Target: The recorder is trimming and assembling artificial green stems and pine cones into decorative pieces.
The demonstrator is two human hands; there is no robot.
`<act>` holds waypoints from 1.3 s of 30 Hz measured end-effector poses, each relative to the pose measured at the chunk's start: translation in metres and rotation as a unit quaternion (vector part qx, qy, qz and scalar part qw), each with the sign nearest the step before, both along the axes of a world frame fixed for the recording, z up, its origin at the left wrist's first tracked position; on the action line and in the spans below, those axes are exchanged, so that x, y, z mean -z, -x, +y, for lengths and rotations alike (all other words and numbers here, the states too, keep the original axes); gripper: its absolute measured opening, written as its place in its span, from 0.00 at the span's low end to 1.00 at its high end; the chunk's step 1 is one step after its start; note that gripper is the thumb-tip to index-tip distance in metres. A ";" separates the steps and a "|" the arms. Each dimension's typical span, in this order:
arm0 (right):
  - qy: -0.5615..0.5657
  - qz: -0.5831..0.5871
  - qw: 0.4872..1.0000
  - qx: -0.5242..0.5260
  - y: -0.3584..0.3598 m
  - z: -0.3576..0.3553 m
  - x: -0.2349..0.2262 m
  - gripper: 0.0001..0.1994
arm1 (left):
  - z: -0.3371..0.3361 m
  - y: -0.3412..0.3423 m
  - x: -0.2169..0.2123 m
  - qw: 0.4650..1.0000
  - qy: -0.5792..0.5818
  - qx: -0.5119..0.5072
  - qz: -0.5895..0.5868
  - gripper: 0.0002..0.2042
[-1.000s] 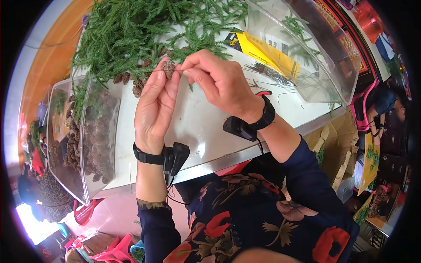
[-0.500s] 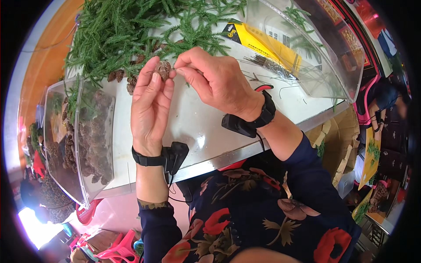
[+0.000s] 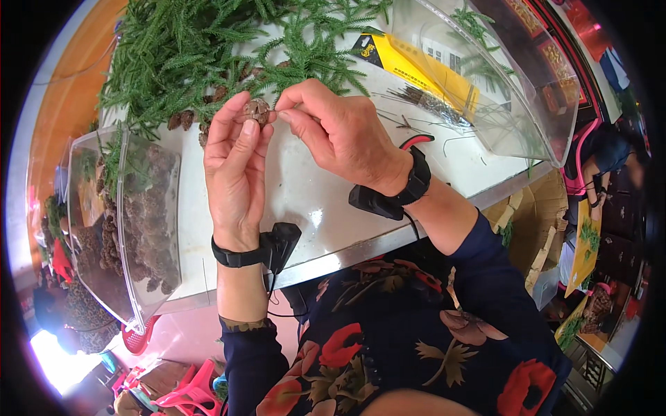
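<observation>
A small brown pine cone [image 3: 257, 110] is held between the thumb and fingers of my left hand [image 3: 234, 170], over the white table. Close to its right side, my right hand [image 3: 347, 135] pinches thumb against forefinger on a thin wire that meets the cone. Most of that wire is hidden by fingers. Green artificial sprigs [image 3: 187, 55] lie heaped beyond both hands, with loose pine cones [image 3: 182, 120] at the heap's near edge. Right of my right hand lies a bunch of thin dark wires [image 3: 433, 104], and a red-handled tool [image 3: 416, 141] shows partly behind my wrist.
A clear bin of pine cones [image 3: 149, 222] stands at the left. Another clear bin [image 3: 548, 132] sits at the right, beside a yellow package [image 3: 416, 69]. A cardboard box [image 3: 534, 215] stands below the table's right edge. Another person's arm [image 3: 593, 177] shows at far right.
The pine cone has turned a little in my left fingers, and that hand has shifted slightly left. My right hand keeps its pinch beside the cone, almost in the same place.
</observation>
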State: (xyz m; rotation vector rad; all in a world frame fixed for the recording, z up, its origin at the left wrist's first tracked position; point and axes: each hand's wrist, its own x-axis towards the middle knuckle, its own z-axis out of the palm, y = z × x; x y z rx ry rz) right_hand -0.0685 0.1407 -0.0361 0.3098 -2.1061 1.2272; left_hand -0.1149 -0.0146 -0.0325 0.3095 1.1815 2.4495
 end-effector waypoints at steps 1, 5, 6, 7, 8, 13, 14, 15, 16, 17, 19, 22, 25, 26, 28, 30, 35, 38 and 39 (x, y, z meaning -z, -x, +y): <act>0.000 0.000 1.000 0.001 0.000 0.000 -0.001 0.06 | 0.001 0.000 -0.001 1.000 0.012 -0.005 0.006 0.16; 0.005 -0.026 1.000 -0.008 -0.003 -0.002 -0.003 0.05 | 0.001 -0.001 -0.001 0.998 0.049 -0.042 0.018 0.16; 0.013 -0.031 0.999 -0.008 -0.003 -0.003 -0.002 0.05 | 0.001 -0.001 -0.001 0.998 0.049 -0.041 0.018 0.16; 0.020 -0.036 0.999 -0.009 -0.003 -0.004 0.000 0.05 | 0.001 -0.001 -0.001 0.997 0.055 -0.047 0.025 0.16; 0.028 -0.042 0.999 -0.010 -0.003 -0.005 0.001 0.05 | 0.001 0.000 -0.001 0.996 0.060 -0.053 0.032 0.16; 0.023 -0.047 0.999 -0.010 -0.002 -0.002 -0.001 0.04 | 0.002 -0.003 -0.002 0.990 0.096 -0.083 0.062 0.16; 0.022 -0.049 0.999 -0.009 -0.003 -0.002 -0.002 0.04 | 0.002 -0.003 -0.002 0.990 0.097 -0.083 0.061 0.16; 0.021 -0.050 0.998 -0.007 -0.004 -0.002 -0.003 0.05 | 0.003 -0.003 -0.002 0.991 0.094 -0.077 0.059 0.16; 0.021 -0.051 0.998 -0.005 -0.004 -0.001 -0.003 0.05 | 0.004 -0.003 -0.002 0.992 0.091 -0.070 0.056 0.16; 0.021 -0.051 0.998 -0.005 -0.004 -0.001 -0.003 0.05 | 0.004 -0.003 -0.002 0.993 0.088 -0.064 0.053 0.16; 0.016 -0.049 0.999 0.008 -0.003 -0.001 -0.003 0.04 | 0.005 -0.004 -0.006 0.995 0.088 -0.042 0.037 0.15; 0.009 -0.032 0.999 0.022 -0.002 -0.002 0.001 0.04 | 0.006 -0.005 -0.007 0.996 0.087 0.001 0.004 0.14; 0.001 0.003 0.999 0.035 0.000 -0.005 0.004 0.04 | 0.008 -0.004 -0.001 0.999 0.032 -0.001 -0.002 0.10; 0.001 0.014 0.999 0.033 0.001 -0.008 0.005 0.04 | 0.006 -0.002 0.002 0.999 0.034 -0.001 -0.001 0.10; 0.003 0.037 0.999 0.028 0.001 -0.012 0.004 0.04 | -0.001 0.003 0.009 1.000 0.023 -0.002 0.009 0.09; 0.003 0.024 0.999 0.029 -0.003 -0.011 0.002 0.04 | -0.004 0.005 0.009 1.000 0.020 -0.003 0.016 0.08; 0.006 0.017 0.999 0.032 -0.006 -0.014 0.001 0.04 | -0.001 0.004 0.002 0.999 -0.031 0.011 -0.001 0.07; 0.010 0.025 0.999 0.035 -0.007 -0.013 0.001 0.04 | 0.000 0.002 0.003 0.998 -0.050 0.023 -0.009 0.07; 0.010 0.022 0.999 0.036 -0.008 -0.012 0.000 0.04 | 0.000 0.002 0.004 0.999 -0.046 0.028 -0.006 0.07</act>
